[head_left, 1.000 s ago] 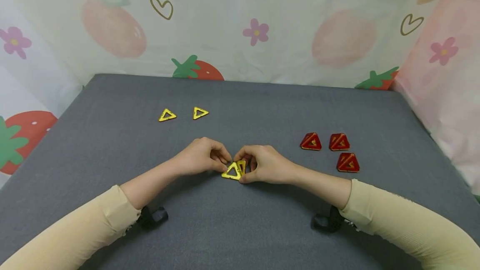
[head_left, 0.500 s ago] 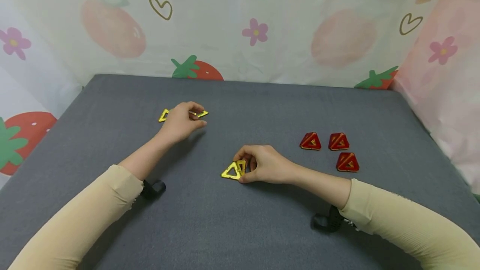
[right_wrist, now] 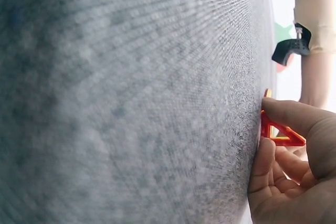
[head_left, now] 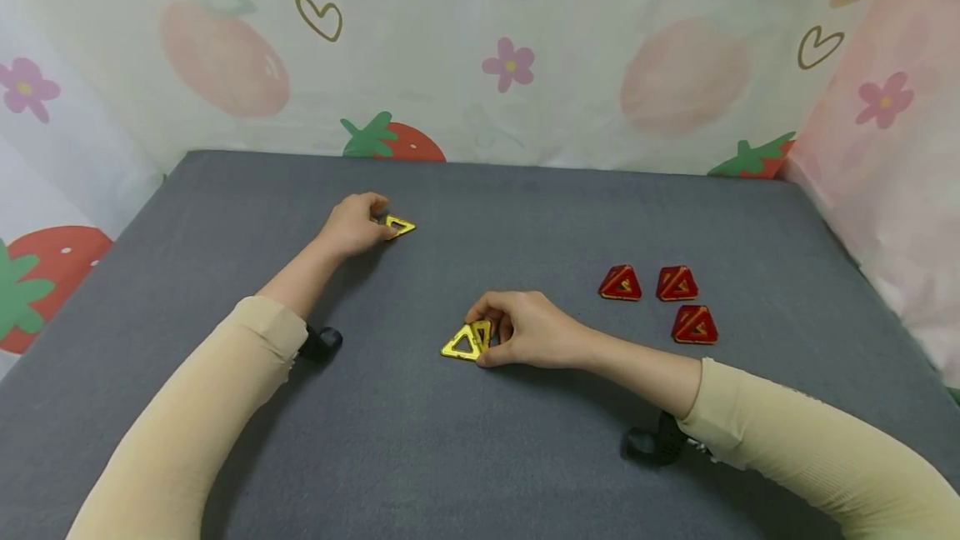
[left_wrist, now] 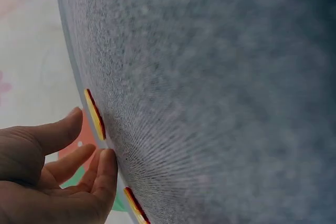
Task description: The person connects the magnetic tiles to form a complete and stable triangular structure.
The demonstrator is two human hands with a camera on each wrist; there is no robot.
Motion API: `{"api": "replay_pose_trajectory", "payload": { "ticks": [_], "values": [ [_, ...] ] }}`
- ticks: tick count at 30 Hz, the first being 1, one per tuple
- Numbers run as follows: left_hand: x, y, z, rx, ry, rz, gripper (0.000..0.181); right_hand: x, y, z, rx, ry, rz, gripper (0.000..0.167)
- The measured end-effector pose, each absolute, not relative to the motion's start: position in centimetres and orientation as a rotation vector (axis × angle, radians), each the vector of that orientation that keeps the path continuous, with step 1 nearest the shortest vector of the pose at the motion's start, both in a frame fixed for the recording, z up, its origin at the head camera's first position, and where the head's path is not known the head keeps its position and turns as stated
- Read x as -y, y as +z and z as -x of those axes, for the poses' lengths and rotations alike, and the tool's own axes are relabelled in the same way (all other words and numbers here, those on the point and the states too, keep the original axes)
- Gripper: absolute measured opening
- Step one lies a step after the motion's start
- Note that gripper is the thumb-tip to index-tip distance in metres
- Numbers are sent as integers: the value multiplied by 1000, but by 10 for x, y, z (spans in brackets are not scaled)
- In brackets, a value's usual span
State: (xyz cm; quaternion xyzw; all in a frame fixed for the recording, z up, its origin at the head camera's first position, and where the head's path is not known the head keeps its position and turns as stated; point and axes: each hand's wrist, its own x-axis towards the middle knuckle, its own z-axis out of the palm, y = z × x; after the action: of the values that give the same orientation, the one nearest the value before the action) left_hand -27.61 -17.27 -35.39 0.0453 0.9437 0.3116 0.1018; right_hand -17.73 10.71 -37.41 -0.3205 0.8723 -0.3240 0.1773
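In the head view, my left hand (head_left: 352, 225) reaches over the far left of the table, thumb and fingers about a yellow triangular magnetic tile (head_left: 402, 226). The left wrist view shows thumb and fingers apart beside that tile (left_wrist: 94, 115), gripping nothing. A second flat tile (left_wrist: 136, 206) lies past the fingers there; the hand hides it in the head view. At the table's middle, my right hand (head_left: 529, 329) pinches a tile (head_left: 484, 332) that meets another yellow tile (head_left: 459, 346). From the right wrist, the pinched tile (right_wrist: 286, 139) shows a red side.
Three red triangular pieces (head_left: 620, 282) sit in a group right of my right hand. Grey cloth covers the table (head_left: 480, 448), and a printed curtain (head_left: 570, 107) rises behind its far edge. Each forearm wears a black wrist strap (head_left: 321, 344).
My left hand has left the pair of tiles at the middle and moved up and left to the far yellow tiles. The right hand has stayed in place with its tile.
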Motion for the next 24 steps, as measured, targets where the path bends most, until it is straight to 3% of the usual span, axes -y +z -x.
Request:
{"api": "replay_pose_trajectory", "payload": {
  "ticks": [24],
  "values": [
    [170,-359,278,-2845,895,-82,50,-108,-375,177,-2464,-920,904,45]
  ]
}}
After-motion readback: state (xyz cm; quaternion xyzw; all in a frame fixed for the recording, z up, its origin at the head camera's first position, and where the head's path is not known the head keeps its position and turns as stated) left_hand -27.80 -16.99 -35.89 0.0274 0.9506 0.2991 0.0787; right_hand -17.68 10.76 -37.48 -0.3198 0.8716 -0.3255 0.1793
